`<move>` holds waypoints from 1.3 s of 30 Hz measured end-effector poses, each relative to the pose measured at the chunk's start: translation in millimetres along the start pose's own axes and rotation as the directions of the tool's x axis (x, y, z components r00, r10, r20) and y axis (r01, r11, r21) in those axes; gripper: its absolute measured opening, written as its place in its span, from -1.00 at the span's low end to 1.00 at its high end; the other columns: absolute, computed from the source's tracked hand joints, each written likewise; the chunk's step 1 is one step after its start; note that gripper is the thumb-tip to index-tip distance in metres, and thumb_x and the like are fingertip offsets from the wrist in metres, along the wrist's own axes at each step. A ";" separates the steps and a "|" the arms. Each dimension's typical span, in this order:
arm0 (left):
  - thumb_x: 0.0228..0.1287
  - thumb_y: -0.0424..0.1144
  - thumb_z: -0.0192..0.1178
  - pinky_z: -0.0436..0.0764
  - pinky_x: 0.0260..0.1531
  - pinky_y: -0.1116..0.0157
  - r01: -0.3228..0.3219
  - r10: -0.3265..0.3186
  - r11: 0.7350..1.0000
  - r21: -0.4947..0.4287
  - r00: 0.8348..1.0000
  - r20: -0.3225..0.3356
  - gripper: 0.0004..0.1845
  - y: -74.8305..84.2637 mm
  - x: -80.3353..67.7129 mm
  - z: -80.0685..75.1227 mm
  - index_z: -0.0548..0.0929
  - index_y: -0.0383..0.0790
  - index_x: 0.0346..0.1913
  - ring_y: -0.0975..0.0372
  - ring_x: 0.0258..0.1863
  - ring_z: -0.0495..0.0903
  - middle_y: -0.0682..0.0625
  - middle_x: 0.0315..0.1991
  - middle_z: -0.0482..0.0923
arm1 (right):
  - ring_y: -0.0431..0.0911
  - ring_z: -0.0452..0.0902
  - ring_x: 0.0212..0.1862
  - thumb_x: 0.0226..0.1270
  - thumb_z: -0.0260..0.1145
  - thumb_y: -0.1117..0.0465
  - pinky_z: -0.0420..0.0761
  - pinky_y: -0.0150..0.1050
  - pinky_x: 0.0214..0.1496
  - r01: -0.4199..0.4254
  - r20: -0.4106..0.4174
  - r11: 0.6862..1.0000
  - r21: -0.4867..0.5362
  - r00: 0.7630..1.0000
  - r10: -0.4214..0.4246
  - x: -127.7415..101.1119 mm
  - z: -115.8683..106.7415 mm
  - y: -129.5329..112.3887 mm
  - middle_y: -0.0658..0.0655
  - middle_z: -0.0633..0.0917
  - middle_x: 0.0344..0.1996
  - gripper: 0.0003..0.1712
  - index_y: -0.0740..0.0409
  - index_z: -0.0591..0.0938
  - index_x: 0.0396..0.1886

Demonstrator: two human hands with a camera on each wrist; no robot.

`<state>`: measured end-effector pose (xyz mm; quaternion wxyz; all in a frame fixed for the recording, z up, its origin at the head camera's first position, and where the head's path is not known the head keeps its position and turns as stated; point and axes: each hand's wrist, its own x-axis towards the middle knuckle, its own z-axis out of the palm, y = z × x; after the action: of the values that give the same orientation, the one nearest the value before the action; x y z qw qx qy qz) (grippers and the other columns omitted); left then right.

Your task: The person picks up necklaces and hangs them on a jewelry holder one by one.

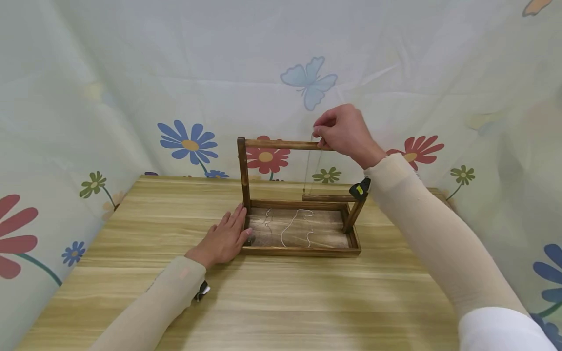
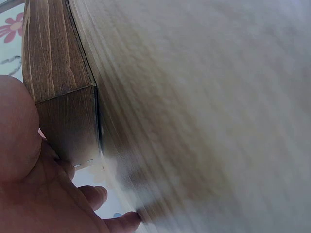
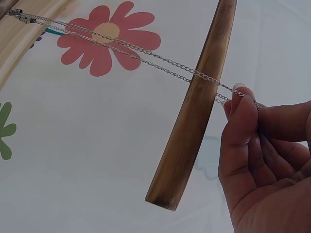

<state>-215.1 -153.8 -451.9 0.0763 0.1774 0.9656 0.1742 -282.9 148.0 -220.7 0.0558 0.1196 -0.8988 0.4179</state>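
Note:
A brown wooden stand has a shallow tray [image 1: 303, 252] at its base, an upper bar [image 1: 281, 144] and a lower bar [image 1: 327, 198]. My right hand [image 1: 347, 131] pinches a thin silver chain [image 3: 146, 51] between thumb and fingertips, just above the upper bar. The chain's two strands run down toward the lower bar; in the right wrist view one crosses in front of the upper bar and the other passes behind it. Against the tray's left end rests my left hand [image 1: 224, 237], fingers extended and thumb at the rim. Its palm side shows in the left wrist view.
Loose silver chains [image 1: 296, 222] lie on the tray floor. A small dark item [image 1: 250, 240] sits in the tray's near left corner, partly hidden by the left thumb. The stand is on a wood-grain table [image 1: 281, 297], with a flower-printed cloth [image 1: 246, 58] behind.

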 end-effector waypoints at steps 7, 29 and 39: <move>0.73 0.07 -0.26 0.11 0.46 -0.46 -0.002 0.002 1.000 -0.003 1.000 0.005 -0.26 1.6 -1.5 -1.9 -0.14 -0.24 0.71 -0.28 0.68 -0.11 -0.14 0.75 -0.29 | -0.13 0.73 -0.42 0.52 0.27 0.30 0.76 -0.33 -0.27 0.013 0.009 1.000 -0.011 1.000 -0.013 2.9 4.6 -4.1 0.29 0.83 -0.16 -0.79 0.30 0.79 -0.07; 0.73 0.07 -0.27 0.11 0.46 -0.47 -0.007 0.007 1.000 0.001 1.000 0.008 -0.26 0.9 -0.5 -2.7 -0.15 -0.24 0.71 -0.28 0.68 -0.11 -0.14 0.75 -0.29 | -0.13 0.73 -0.46 0.52 0.31 0.27 0.78 -0.29 -0.27 0.032 0.038 0.999 -0.012 0.999 -0.032 11.3 24.5 -26.5 0.22 0.81 -0.21 -0.80 0.27 0.79 -0.07; 0.73 0.05 -0.24 0.11 0.46 -0.47 -0.006 0.006 1.000 0.003 1.000 0.007 -0.26 1.3 -1.0 -2.3 -0.14 -0.25 0.71 -0.29 0.68 -0.10 -0.16 0.74 -0.27 | -0.11 0.73 -0.45 0.53 0.27 0.26 0.77 -0.26 -0.29 0.052 0.041 0.999 -0.017 0.998 -0.051 12.1 31.5 -32.6 0.20 0.82 -0.22 -0.79 0.24 0.79 -0.09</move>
<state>-214.3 -153.8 -449.2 0.0788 0.1808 0.9651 0.1726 -286.0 101.6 -214.6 0.0493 0.1505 -0.9002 0.4056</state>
